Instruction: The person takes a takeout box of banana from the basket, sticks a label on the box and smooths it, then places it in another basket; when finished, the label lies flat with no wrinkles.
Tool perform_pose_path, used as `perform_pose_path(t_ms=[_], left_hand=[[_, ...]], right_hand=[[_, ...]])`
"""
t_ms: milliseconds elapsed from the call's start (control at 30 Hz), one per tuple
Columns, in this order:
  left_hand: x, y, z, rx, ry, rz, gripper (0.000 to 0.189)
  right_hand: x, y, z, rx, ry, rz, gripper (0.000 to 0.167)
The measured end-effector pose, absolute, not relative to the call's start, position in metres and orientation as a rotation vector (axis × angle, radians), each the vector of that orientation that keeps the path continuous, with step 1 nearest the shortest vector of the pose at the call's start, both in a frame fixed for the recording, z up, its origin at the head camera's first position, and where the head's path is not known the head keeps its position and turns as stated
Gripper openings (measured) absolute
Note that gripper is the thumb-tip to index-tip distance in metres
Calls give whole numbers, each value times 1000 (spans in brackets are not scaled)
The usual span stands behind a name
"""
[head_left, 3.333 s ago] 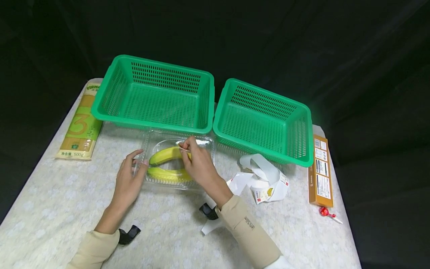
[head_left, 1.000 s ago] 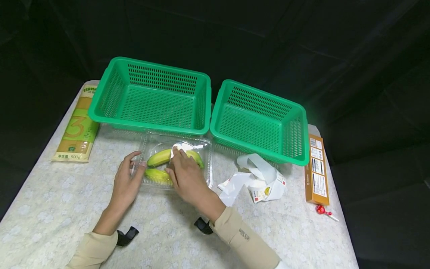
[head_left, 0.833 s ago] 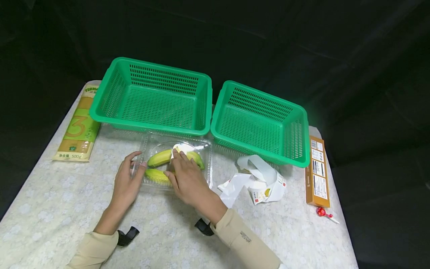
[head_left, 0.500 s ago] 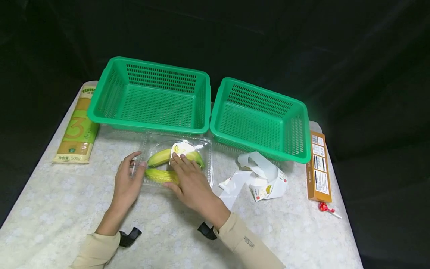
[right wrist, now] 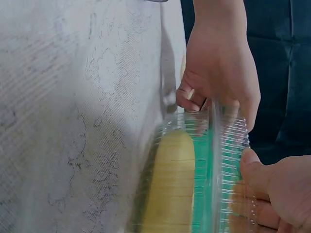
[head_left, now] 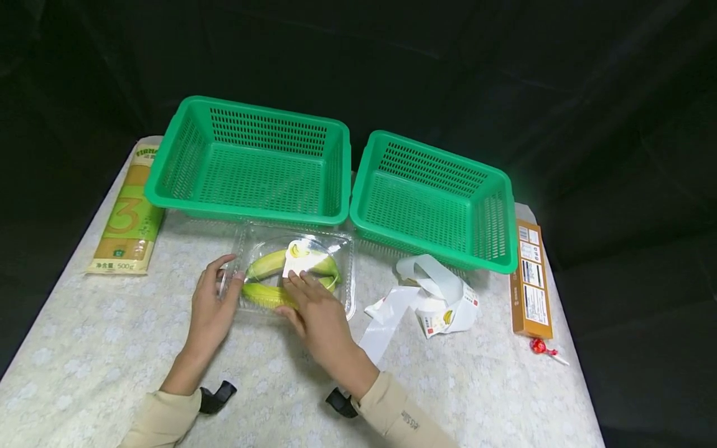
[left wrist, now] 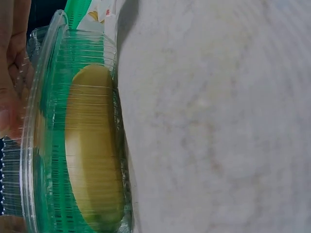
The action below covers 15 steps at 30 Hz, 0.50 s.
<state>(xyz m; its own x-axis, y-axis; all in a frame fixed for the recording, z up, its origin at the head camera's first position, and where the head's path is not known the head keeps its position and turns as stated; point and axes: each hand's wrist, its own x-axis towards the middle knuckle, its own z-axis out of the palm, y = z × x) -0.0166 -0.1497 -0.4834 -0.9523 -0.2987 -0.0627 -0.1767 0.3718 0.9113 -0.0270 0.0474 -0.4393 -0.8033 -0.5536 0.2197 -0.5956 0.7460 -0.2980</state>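
A clear plastic clamshell box (head_left: 351, 297), its lid down, lies in front of the baskets with an upper banana (head_left: 266, 264) and a lower banana (head_left: 267, 294) inside. On the lid is a white sticker (head_left: 297, 251) with a banana picture. The left hand (head_left: 215, 305) grips the box's left end, thumb on top; the right wrist view shows that left hand (right wrist: 223, 63) from the side. The right hand (head_left: 323, 317) rests extended fingertips on the sticker's lower part, covering it. Through the box wall in the left wrist view, one banana (left wrist: 92, 150) shows.
Two green baskets, a left one (head_left: 246, 214) and a right one (head_left: 431, 252), stand behind the box. A noodle pack (head_left: 126, 218) lies left. Crumpled sticker backing (head_left: 445, 305), an orange carton (head_left: 532, 280) and a red lollipop (head_left: 539, 346) lie right.
The right hand, earlier pinching over the lid, now lies with extended fingers on it. Its fingertips have slid toward the near side, uncovering more of the sticker. The left hand has stayed put.
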Motion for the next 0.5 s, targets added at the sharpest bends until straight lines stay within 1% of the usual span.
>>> perform_pose_path(t_ms=[167,500], left_hand=[[-17,-149,-484,446,-2497,-1640,45],[-17,-149,-486,454,-2488,-1642,44]], right_hand=[[-26,47,-441,941,-2722,665,38],[-29,46,-439,898,-2729,679,37]])
